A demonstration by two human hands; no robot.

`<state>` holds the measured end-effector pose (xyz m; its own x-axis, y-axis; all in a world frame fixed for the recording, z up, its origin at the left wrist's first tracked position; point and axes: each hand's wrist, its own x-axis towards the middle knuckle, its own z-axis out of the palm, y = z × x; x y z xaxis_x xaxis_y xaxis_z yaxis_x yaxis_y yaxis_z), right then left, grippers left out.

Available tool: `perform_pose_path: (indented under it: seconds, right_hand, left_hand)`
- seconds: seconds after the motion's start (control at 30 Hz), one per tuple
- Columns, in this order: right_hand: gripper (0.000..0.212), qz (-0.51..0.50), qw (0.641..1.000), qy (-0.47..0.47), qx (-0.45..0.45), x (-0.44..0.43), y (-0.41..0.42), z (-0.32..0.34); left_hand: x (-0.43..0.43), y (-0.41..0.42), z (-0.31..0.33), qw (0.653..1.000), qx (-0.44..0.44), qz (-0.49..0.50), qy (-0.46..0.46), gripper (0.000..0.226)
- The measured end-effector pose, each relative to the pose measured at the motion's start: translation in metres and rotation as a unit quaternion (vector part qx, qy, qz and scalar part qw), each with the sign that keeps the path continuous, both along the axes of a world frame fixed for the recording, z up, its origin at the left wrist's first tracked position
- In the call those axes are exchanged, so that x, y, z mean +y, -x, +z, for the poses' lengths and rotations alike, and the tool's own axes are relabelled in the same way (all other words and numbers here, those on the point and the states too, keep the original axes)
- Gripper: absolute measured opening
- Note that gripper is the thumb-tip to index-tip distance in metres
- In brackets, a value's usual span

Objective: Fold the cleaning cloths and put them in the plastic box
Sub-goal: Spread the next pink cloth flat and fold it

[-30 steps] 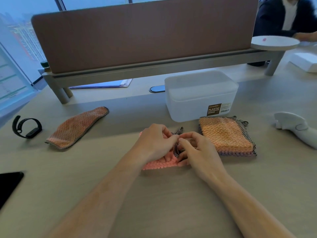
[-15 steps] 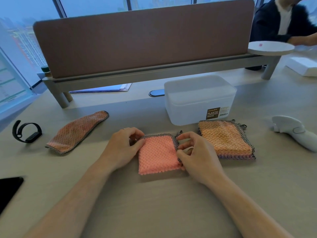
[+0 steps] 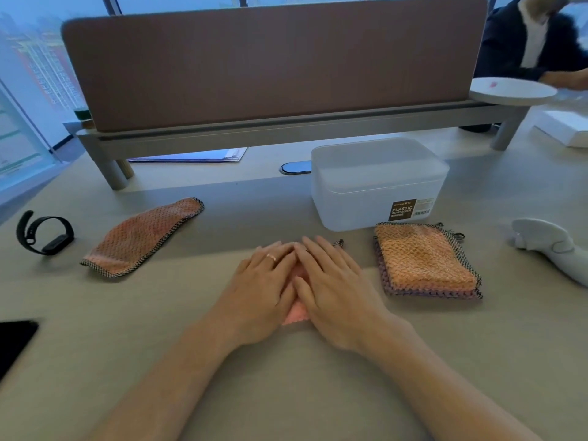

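The left hand [image 3: 264,291] and right hand [image 3: 334,294] are lying flat side by side, fingers straight, pressing down on a pink cloth [image 3: 296,311] on the table [image 3: 286,393]. The box [image 3: 375,186] is sitting just beyond them. A stack [image 3: 423,259] of folded cloths is lying just before the box, and another cloth [image 3: 140,238] is lying well left.

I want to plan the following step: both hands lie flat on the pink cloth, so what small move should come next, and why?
Probably lift the pink cloth and lay it on the stack of folded cloths to its right. The left hand and right hand press it flat, so it looks folded, and the box has its lid on.
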<state>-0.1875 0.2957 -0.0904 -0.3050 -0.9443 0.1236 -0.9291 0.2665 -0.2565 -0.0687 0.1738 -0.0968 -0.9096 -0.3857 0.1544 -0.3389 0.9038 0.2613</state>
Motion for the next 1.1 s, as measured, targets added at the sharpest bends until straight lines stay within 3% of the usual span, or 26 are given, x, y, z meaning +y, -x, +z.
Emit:
perform_pose_path:
  seconds: [0.1, 0.27, 0.47, 0.6, 0.7, 0.83, 0.97, 1.03, 1.1]
  right_hand:
    - [0.081, -0.014, 0.999, -0.046, -0.005, 0.003, 0.012, -0.016]
    - [0.083, -0.019, 0.998, -0.059, 0.002, 0.001, 0.01, -0.018]
    - [0.08, -0.016, 0.997, -0.069, -0.007, 0.003, 0.011, -0.015]
    - [0.067, -0.027, 0.998, -0.051, -0.04, 0.005, 0.01, -0.009]
    - [0.07, -0.04, 0.983, 0.016, -0.181, 0.014, 0.008, 0.009]
    - [0.068, -0.068, 0.884, 0.159, -0.435, 0.044, 0.015, 0.053]
    - [0.064, -0.116, 0.708, 0.246, -0.652, 0.061, 0.058, 0.079]
    - [0.06, -0.129, 0.647, 0.25, -0.709, 0.067, 0.077, 0.085]
    - [0.073, -0.151, 0.624, 0.256, -0.723, 0.075, 0.094, 0.087]
  left_hand:
    - [-0.008, -0.006, -0.005, 0.995, -0.055, 0.081, -0.008, 0.071]
    - [-0.019, 0.0, 0.016, 0.988, -0.007, 0.134, -0.072, 0.036]
    - [-0.016, 0.013, 0.04, 0.926, 0.034, 0.145, -0.348, 0.022]
    - [0.003, 0.018, 0.035, 0.943, 0.071, 0.167, -0.278, 0.015]
    - [0.019, 0.023, 0.051, 0.947, 0.145, 0.165, -0.234, 0.01]
    - [0.027, 0.036, 0.097, 0.905, 0.236, 0.126, -0.33, 0.011]
    - [0.042, 0.066, 0.131, 0.828, 0.267, 0.094, -0.484, 0.009]
    - [0.051, 0.089, 0.134, 0.813, 0.271, 0.089, -0.507, 0.01]
    - [0.06, 0.11, 0.129, 0.801, 0.279, 0.085, -0.523, 0.013]
